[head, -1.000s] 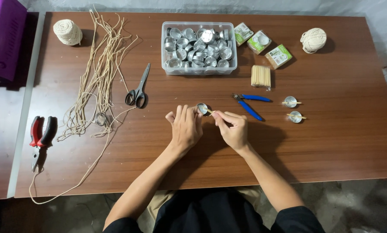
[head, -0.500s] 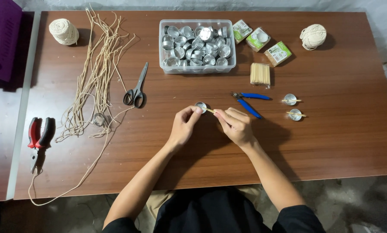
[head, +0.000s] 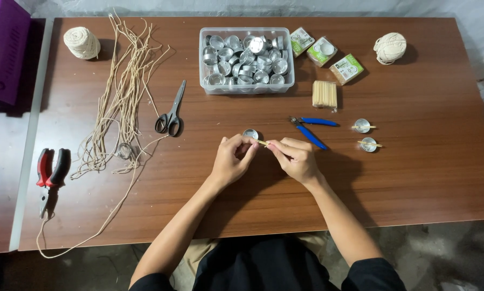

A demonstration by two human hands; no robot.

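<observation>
Both hands meet just below the clear plastic bin (head: pixel 246 89) of metal tealight cups. Left hand (head: pixel 232 160) pinches a single metal tealight cup (head: pixel 250 133) at its fingertips; right hand (head: pixel 294 157) pinches a thin wooden stick (head: pixel 263 143) whose tip touches that cup. Blue-handled pliers (head: pixel 310 128) lie below-right of the bin, just beside the right hand. Two finished cups with sticks (head: pixel 366 134) sit farther right. Stick bundle (head: pixel 324 94) just right of the bin; scissors (head: pixel 170 112) and loose twine strands (head: pixel 115 108) to its left.
</observation>
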